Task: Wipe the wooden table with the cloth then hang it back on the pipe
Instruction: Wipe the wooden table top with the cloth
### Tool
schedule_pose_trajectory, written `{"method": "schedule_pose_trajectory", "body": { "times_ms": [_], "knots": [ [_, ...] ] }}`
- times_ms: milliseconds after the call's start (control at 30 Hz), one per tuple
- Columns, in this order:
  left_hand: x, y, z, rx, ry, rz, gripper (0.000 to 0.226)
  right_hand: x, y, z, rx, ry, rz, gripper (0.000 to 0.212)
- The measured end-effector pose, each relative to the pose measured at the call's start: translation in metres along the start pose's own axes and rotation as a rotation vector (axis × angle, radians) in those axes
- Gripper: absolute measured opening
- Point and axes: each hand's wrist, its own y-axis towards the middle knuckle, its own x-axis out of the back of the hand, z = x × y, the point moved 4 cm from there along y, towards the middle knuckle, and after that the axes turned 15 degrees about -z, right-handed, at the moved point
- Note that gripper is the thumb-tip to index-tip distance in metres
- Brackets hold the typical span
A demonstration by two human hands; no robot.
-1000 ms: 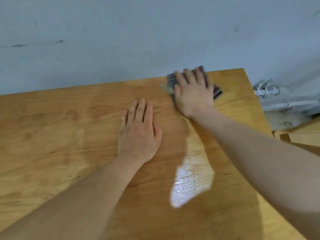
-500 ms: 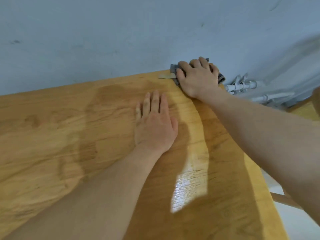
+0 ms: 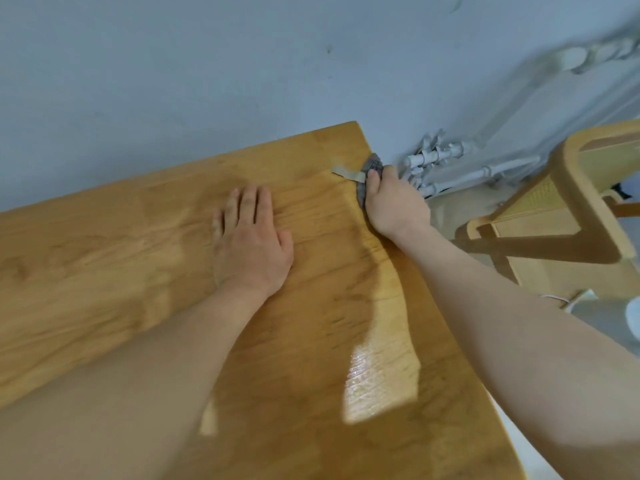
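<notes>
Step 1 of 2, wiping, looks nearly done: right hand grip curled round grey cloth at the bench edge, just beside the pipe. Left hand flat, fingers straight, on bench farther from the pipe. Next: lift the cloth, drape it over the pipe.

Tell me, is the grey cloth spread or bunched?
Bunched: the right hand grips the grey cloth crumpled at the right edge of the wooden table.

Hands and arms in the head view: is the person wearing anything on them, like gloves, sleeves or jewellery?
Nothing visible. The left hand and right hand are bare, with no gloves, rings or watch showing, and both forearms are uncovered up to the frame edge, so no sleeve appears.
</notes>
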Motion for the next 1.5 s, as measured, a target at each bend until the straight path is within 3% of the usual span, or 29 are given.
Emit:
{"method": "schedule_pose_trajectory", "body": {
  "times_ms": [233,400,700,800,933,1233,1333,1500],
  "knots": [
    [0.006,-0.003,-0.007,0.021,0.01,0.003,0.059,0.031,-0.085,-0.047,-0.014,0.049,-0.022,0.037],
    [0.016,-0.015,-0.027,0.084,0.06,0.152,0.062,0.05,-0.148,-0.087,-0.04,0.077,0.046,0.048],
    [0.032,-0.125,-0.095,-0.275,-0.138,0.319,0.071,0.071,-0.253,-0.12,0.054,-0.142,0.038,0.054],
    [0.051,-0.168,-0.103,-0.469,-0.182,0.389,0.08,0.076,-0.287,-0.121,0.089,-0.247,0.025,0.054],
    [0.064,-0.215,-0.102,-0.633,-0.231,0.471,0.07,0.076,-0.333,-0.122,0.106,-0.287,0.093,0.055],
    [0.077,-0.29,-0.078,-0.77,-0.054,0.301,0.063,0.092,-0.413,-0.113,0.138,-0.053,0.21,0.06],
    [0.09,-0.31,-0.073,-0.776,-0.033,0.311,0.053,0.109,-0.422,-0.124,0.018,0.164,0.149,0.058],
    [0.097,-0.325,-0.074,-0.656,-0.079,0.52,0.04,0.113,-0.438,-0.142,-0.399,0.434,-0.189,0.048]
  ]
}}
